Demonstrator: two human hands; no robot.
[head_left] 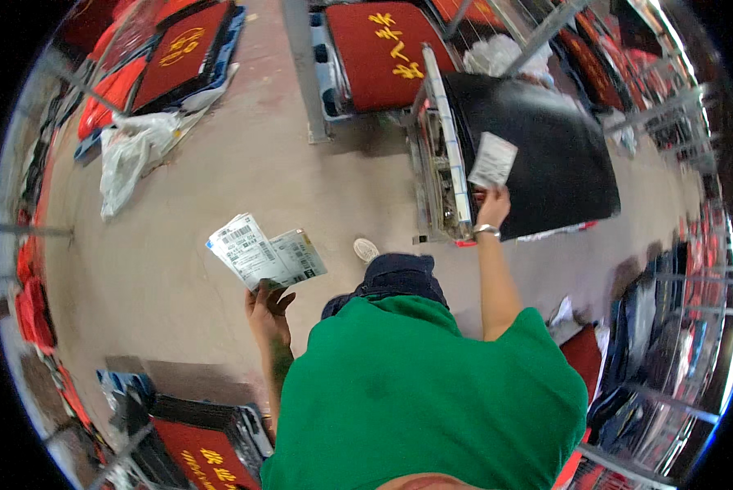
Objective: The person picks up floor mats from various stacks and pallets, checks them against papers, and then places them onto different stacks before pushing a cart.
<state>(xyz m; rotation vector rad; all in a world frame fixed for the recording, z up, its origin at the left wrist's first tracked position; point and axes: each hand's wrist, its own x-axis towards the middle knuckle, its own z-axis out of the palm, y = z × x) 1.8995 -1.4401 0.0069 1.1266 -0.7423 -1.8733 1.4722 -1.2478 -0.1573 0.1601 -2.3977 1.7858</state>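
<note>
My left hand grips a fanned bundle of printed paper labels by its lower edge, out over the floor. At the right, my right hand pinches a single white label by its lower end. That label is over the left part of a large black mat, which lies on a low metal cart; I cannot tell whether the label touches it. Slight blur softens the print on this label.
Stacks of red mats with yellow characters stand at the top centre, top left and lower left. A grey metal post rises beside the middle stack. Crumpled clear plastic lies on the floor. Racks line the right side.
</note>
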